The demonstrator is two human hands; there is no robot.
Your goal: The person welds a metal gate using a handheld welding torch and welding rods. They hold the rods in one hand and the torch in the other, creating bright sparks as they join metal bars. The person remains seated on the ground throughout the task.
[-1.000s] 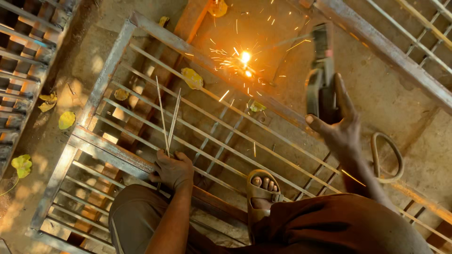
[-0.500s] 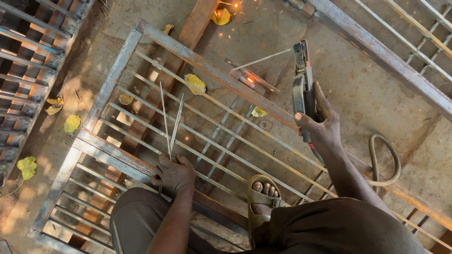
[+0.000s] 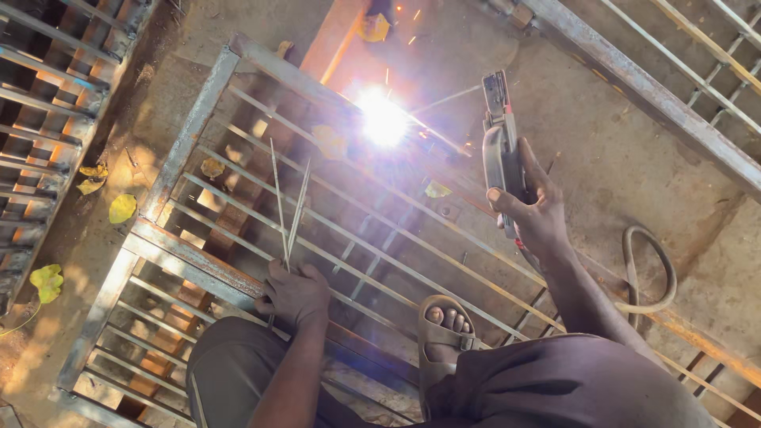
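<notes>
My right hand (image 3: 533, 212) grips a welding electrode holder (image 3: 499, 135), whose thin rod reaches left to a bright white arc (image 3: 382, 119) on a steel grille frame (image 3: 194, 135). Sparks fly above the arc. My left hand (image 3: 295, 292) rests on the frame's lower bar and holds two or three spare welding rods (image 3: 287, 208) that stick up and away from me. My sandalled foot (image 3: 445, 326) stands on the grille bars between my knees.
A welding cable (image 3: 646, 269) loops on the concrete floor at right. Another barred grille (image 3: 47, 119) lies at left, and a steel frame (image 3: 658, 87) runs across the top right. Yellow leaves (image 3: 120, 208) are scattered on the ground.
The arc has flared again at the grille's top edge after being out half a second ago. The holder has stayed upright in my right hand, and my left hand has not moved.
</notes>
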